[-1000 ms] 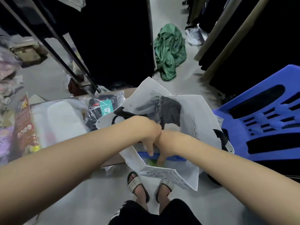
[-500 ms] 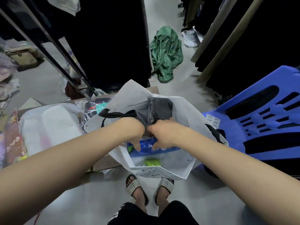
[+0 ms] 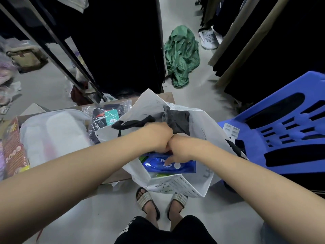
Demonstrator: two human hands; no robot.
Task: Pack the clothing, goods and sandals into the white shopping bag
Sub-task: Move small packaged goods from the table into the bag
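The white shopping bag stands open in front of me, leaning against the low brown table. Dark folded clothing lies deep inside it. A blue pack of goods sits in the bag's near side, with something green under it. My left hand and my right hand are pressed together inside the bag's mouth, fingers curled down onto the blue pack's top edge. The bag's black handle lies over its left rim.
On the table to the left are dark clothing in clear plastic, a frosted white bag and a red packet. A blue plastic chair stands right. A green cloth lies on the floor beyond. My sandalled feet are below.
The blue pack has tipped so that more of its face shows inside the bag. Both hands stayed together on it and shifted slightly up and back.
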